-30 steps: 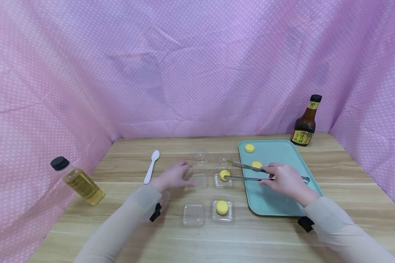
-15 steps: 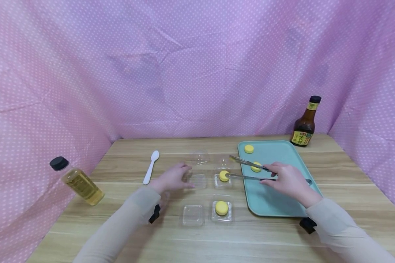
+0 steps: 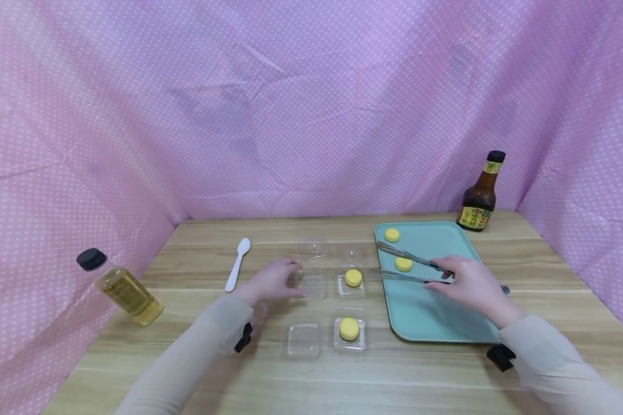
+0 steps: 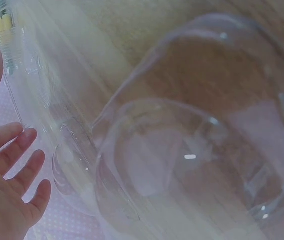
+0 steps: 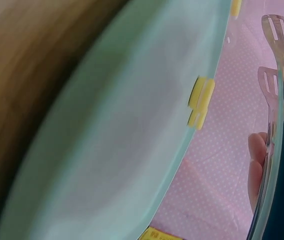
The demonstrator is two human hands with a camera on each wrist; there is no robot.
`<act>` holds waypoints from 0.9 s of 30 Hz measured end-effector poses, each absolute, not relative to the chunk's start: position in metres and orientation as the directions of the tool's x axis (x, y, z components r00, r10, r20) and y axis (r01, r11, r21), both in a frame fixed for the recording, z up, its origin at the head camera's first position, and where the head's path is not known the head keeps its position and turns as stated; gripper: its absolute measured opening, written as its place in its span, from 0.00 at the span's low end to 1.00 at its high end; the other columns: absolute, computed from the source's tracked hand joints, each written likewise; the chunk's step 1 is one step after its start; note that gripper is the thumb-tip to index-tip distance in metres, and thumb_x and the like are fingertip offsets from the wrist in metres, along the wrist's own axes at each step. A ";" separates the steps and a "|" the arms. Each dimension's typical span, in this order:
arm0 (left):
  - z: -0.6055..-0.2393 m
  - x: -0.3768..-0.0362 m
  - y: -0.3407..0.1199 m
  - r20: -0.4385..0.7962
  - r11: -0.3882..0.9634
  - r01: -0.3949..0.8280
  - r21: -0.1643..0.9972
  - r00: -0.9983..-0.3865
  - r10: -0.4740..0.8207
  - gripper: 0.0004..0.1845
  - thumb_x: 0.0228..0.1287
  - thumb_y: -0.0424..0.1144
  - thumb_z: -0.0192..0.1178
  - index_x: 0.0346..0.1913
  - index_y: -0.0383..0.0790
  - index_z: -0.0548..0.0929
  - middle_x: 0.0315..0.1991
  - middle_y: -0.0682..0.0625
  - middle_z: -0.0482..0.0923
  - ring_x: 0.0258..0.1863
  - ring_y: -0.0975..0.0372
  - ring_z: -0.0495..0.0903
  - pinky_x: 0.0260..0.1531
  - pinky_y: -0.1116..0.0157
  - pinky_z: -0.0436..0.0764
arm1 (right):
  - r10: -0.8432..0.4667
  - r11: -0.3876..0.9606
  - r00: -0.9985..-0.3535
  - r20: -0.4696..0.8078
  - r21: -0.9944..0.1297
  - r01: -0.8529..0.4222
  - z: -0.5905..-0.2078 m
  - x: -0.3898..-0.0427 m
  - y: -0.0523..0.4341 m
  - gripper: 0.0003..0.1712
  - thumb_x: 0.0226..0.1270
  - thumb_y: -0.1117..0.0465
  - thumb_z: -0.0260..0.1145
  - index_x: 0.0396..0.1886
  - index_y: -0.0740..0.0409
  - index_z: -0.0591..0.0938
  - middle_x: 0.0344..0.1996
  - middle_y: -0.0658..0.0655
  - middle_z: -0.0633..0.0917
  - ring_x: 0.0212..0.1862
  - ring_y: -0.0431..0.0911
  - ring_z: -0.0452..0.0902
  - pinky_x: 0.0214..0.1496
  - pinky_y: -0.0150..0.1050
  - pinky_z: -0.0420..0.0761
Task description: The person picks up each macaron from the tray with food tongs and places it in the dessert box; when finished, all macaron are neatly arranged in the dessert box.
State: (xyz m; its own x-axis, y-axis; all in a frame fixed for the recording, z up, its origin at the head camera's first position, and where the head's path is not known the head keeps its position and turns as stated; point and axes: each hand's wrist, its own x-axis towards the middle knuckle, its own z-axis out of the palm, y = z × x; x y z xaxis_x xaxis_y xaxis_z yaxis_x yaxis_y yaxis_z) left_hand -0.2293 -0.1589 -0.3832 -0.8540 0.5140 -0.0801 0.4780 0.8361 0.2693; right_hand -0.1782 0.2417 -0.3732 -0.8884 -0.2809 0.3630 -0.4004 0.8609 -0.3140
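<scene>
My right hand (image 3: pixel 469 288) grips metal tongs (image 3: pixel 412 256) with slotted tips and dark handle grips over the turquoise tray (image 3: pixel 436 320). Their two arms are spread and hold nothing; a yellow macaron (image 3: pixel 403 264) on the tray shows between them. Another macaron (image 3: pixel 391 234) lies at the tray's far left corner. Left of the tray, a macaron (image 3: pixel 353 278) sits in a clear plastic box, and a second boxed macaron (image 3: pixel 349 328) is nearer. My left hand (image 3: pixel 275 280), fingers spread, is at the edge of a clear box (image 3: pixel 312 285) without a macaron.
A clear lidded box (image 3: pixel 304 340) stands open at the front. A white spoon (image 3: pixel 237 265) lies left of my left hand. An oil bottle (image 3: pixel 130 294) is at the far left. A dark sauce bottle (image 3: pixel 479 199) stands behind the tray, before a pink dotted curtain (image 3: pixel 311 115).
The tongs have moved right, away from the macaron in the middle box, and their tips are now over the tray's left edge. My left hand has stayed in place.
</scene>
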 end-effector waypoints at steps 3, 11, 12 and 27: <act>-0.385 -0.230 -0.159 -0.074 0.832 0.487 0.267 -0.850 0.521 0.41 0.51 0.55 0.69 0.63 0.31 0.71 0.62 0.39 0.70 0.62 0.47 0.69 0.66 0.50 0.65 | -0.271 0.862 -0.887 0.373 -0.315 -0.396 -0.372 -0.177 0.248 0.27 0.44 0.55 0.77 0.45 0.65 0.85 0.34 0.58 0.86 0.28 0.43 0.77 0.24 0.32 0.72; -0.389 -0.233 -0.158 -0.067 0.827 0.499 0.259 -0.845 0.530 0.41 0.49 0.55 0.70 0.62 0.32 0.72 0.62 0.39 0.71 0.62 0.48 0.70 0.66 0.50 0.66 | -0.276 0.864 -0.891 0.361 -0.313 -0.395 -0.370 -0.178 0.267 0.26 0.46 0.57 0.77 0.45 0.67 0.84 0.31 0.57 0.86 0.27 0.40 0.76 0.25 0.34 0.74; -0.389 -0.233 -0.158 -0.069 0.827 0.499 0.259 -0.845 0.531 0.41 0.50 0.56 0.69 0.62 0.32 0.72 0.62 0.40 0.71 0.62 0.48 0.70 0.66 0.50 0.66 | -0.278 0.866 -0.895 0.350 -0.311 -0.391 -0.369 -0.179 0.269 0.26 0.47 0.57 0.76 0.45 0.67 0.84 0.30 0.57 0.86 0.26 0.40 0.76 0.25 0.34 0.74; -0.385 -0.234 -0.159 -0.050 0.817 0.510 0.270 -0.840 0.541 0.40 0.49 0.54 0.70 0.60 0.31 0.73 0.61 0.37 0.72 0.61 0.46 0.70 0.65 0.49 0.66 | -0.245 0.895 -0.941 0.233 -0.318 -0.312 -0.366 -0.187 0.288 0.29 0.51 0.56 0.74 0.50 0.69 0.81 0.27 0.56 0.86 0.24 0.40 0.75 0.24 0.37 0.73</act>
State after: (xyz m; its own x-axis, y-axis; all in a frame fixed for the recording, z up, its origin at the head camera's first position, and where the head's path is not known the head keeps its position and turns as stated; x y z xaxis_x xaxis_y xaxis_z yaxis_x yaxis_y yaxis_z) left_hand -0.2338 -0.1585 -0.3854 -0.8399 0.5405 -0.0496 0.5098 0.8169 0.2699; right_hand -0.1871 0.2876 -0.3662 -0.9411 -0.2452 0.2328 -0.3119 0.8955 -0.3176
